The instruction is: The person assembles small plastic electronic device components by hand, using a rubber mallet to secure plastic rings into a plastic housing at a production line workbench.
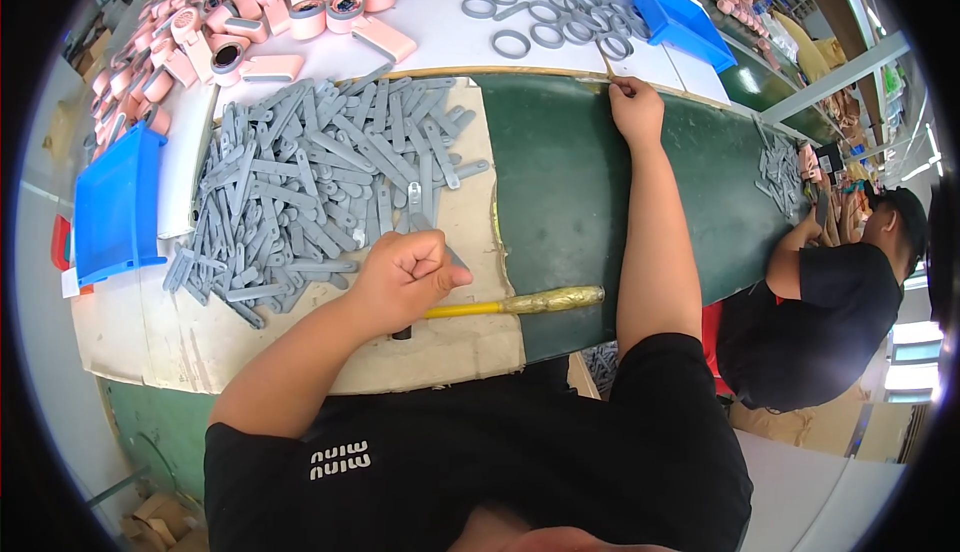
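My left hand (pixel 405 277) is closed in a fist at the near edge of a heap of flat grey plastic strips (pixel 300 172). One grey strip (pixel 456 259) shows beside its fingers and seems to be in its grip, mostly hidden. Just below that hand lies a tool with a yellow shaft and a wrapped handle (pixel 550 300); a dark end pokes out under my wrist. My right hand (pixel 637 112) reaches to the far edge of the green tabletop (pixel 550 192), fingers closed. A thin brownish line runs up from its fingertips, too fine to identify.
Pink handheld devices (pixel 250 12) pile up at the far left, and grey rings (pixel 545 12) lie at the far middle. Blue trays stand at left (pixel 120 202) and far right (pixel 680 17). Tan cardboard (pixel 450 352) lies under the strips. Another person (pixel 820 302) works at right.
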The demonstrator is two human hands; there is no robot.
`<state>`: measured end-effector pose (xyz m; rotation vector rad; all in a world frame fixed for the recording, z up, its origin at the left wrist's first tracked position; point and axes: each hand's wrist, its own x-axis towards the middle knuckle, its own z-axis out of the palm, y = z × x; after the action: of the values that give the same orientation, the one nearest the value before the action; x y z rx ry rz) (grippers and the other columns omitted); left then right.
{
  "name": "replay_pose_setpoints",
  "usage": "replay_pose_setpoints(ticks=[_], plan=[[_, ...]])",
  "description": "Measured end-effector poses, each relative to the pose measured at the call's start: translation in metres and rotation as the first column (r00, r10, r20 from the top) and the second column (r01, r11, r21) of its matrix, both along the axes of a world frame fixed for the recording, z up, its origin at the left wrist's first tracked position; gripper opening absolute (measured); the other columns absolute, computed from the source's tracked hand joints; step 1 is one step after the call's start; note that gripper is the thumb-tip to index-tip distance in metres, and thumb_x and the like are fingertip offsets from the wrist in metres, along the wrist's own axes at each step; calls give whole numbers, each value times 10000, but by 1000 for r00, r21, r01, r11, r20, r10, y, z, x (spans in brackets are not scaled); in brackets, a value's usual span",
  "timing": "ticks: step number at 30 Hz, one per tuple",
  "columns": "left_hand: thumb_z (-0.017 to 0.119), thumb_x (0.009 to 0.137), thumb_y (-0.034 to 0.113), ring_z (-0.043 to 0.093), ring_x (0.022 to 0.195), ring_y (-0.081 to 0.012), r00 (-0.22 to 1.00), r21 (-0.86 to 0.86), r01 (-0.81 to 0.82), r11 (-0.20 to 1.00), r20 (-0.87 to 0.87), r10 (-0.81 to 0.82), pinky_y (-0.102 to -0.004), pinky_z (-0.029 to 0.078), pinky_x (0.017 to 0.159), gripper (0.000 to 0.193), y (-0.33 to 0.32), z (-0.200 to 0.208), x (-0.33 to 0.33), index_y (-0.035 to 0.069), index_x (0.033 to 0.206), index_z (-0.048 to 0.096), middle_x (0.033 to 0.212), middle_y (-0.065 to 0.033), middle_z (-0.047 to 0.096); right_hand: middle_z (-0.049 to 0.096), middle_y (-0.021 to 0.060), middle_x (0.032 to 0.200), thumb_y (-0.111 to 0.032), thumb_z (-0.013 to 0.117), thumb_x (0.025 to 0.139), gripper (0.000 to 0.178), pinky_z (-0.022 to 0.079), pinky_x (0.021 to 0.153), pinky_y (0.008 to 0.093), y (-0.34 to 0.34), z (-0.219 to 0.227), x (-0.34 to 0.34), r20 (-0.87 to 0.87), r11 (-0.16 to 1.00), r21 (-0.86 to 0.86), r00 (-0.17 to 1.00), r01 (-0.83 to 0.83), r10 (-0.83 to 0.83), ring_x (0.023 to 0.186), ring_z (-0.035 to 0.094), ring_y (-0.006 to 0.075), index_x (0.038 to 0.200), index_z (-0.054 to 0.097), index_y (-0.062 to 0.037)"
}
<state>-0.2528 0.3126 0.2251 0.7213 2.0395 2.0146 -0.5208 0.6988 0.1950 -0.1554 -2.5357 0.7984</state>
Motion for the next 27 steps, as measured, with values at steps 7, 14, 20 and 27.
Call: replay_pose_setpoints(ticks=[7, 14, 20, 27], plan=[[439, 1139, 384, 474, 435, -122, 986, 141, 156, 978, -80, -146, -282, 347, 425, 610, -5, 3, -3, 96, 623, 286, 510, -63, 542, 779, 64, 892, -288, 734, 852, 249, 572, 840, 397, -4, 0, -2, 22, 1000, -8, 1000, 10, -10, 863, 749, 263, 1030, 817, -135], [262, 1163, 458, 494, 423, -151, 986, 26, 153, 988, 66, -155, -292, 387, 431, 740, -3, 18, -2, 74, 538, 363, 495, -94, 563, 769, 64, 839, -297, 739, 850, 245, 574, 832, 396, 0, 0, -4, -7, 999, -36, 1000, 26, -26, 810, 747, 251, 999, 814, -118], [239, 1161, 481, 497, 428, -143, 991, -93, 69, 993, 117, -57, -292, 412, 467, 805, -1, 21, 1, 68, 511, 475, 492, -62, 569, 597, 198, 1456, -394, 764, 851, 538, 450, 1102, 495, -10, 6, 4, -56, 943, 232, 971, 238, -231, 1363, 531, 377, 1330, 712, -154], [244, 1154, 512, 505, 441, -128, 993, -147, 62, 987, 110, -46, -281, 423, 486, 838, 1, 22, 2, 69, 497, 518, 491, -33, 568, 237, 180, 1724, -767, 566, 906, 862, 209, 1247, 590, -5, -6, 1, 182, 910, 404, 967, 92, -178, 1571, 217, 445, 1615, 426, -296]])
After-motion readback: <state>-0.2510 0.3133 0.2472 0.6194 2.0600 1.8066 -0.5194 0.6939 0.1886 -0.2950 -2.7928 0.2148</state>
